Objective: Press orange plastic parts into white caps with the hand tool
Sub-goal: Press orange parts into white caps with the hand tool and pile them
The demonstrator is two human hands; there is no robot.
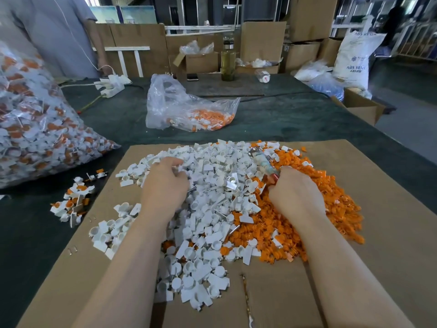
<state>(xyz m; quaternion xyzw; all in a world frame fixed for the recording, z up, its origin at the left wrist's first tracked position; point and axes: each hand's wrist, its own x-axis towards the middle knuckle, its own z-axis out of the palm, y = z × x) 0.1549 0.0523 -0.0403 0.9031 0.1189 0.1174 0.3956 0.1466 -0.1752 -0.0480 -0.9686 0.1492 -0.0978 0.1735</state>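
1. Right hand [295, 192] fingers curled round the hand tool [263, 163], a wrapped cylinder that sticks up and away from the fist, over the seam where the white pile meets the orange one.
2. Left hand [165, 183] fingers bent down into the white caps [212, 185]; probably pinching one, but the fingertips are buried (cannot tell what, if anything, is held).
3. Orange plastic parts [307, 223] heaped just right of the caps, under and beside the right hand, all on a cardboard sheet [378, 233].
4. Step, my read: picking a cap, no pressing yet.
5. Next move calls for one cap lifted clear, one orange part seated in it, tool tip lined up square on top.
6. Finished pieces [73, 204] sit in a small cluster at the sheet's left edge; full bag [35, 119] beyond them.
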